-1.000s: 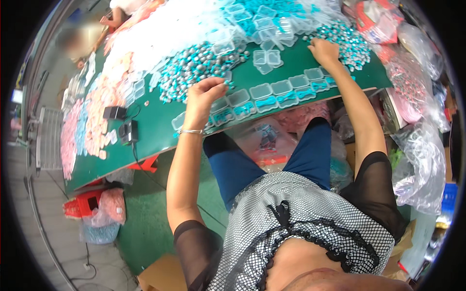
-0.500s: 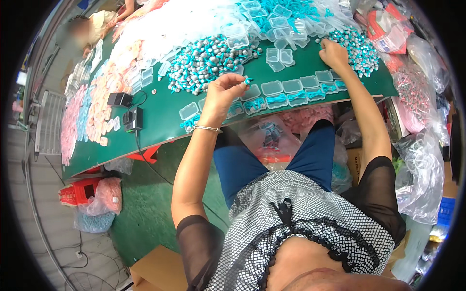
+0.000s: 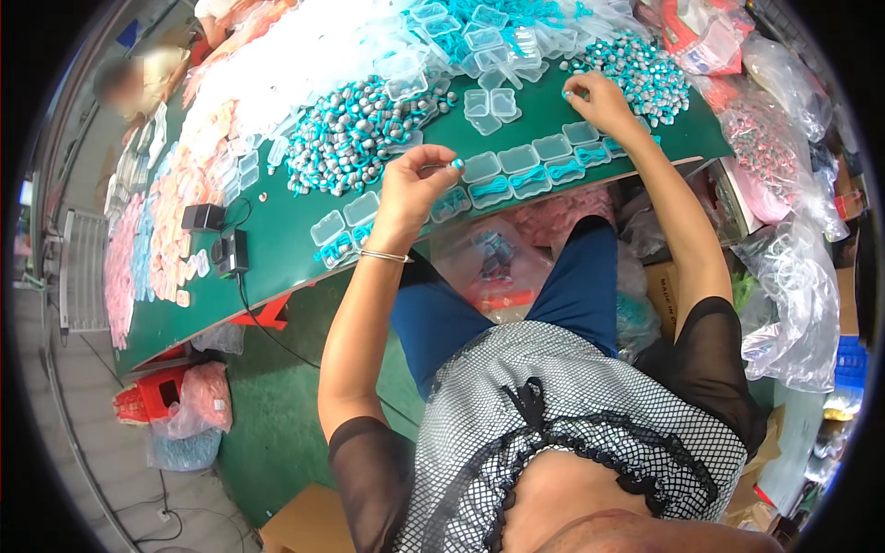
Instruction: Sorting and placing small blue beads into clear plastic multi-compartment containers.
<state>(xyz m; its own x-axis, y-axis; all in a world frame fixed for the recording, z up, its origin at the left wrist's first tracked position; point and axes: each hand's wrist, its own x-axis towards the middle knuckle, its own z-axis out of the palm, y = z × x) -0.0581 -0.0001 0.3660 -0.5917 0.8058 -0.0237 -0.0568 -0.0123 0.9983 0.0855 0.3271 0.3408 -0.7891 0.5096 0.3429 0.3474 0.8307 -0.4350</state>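
Observation:
My left hand (image 3: 411,189) is closed in a pinch on a small teal-and-grey piece (image 3: 457,164), above the row of small clear plastic cases (image 3: 481,167). Several of these cases have bundled teal cords (image 3: 530,179) in them. At the right, beside a heap of small teal-and-grey pieces (image 3: 636,78), my right hand (image 3: 601,103) pinches another small teal piece (image 3: 566,94) at its fingertips. A larger heap of the same kind of pieces (image 3: 346,134) lies just beyond my left hand.
Loose clear cases (image 3: 490,106) and a mound of teal cords (image 3: 516,18) lie farther back on the green table (image 3: 277,230). At the left stand two black devices (image 3: 230,251) with a cable. Pink items (image 3: 120,276) line the left side. Another person (image 3: 152,78) sits far left.
My right hand has come away from the right heap toward the left, a small teal piece now showing at its fingertips. The left hand keeps its pinch. The whole view has shifted slightly.

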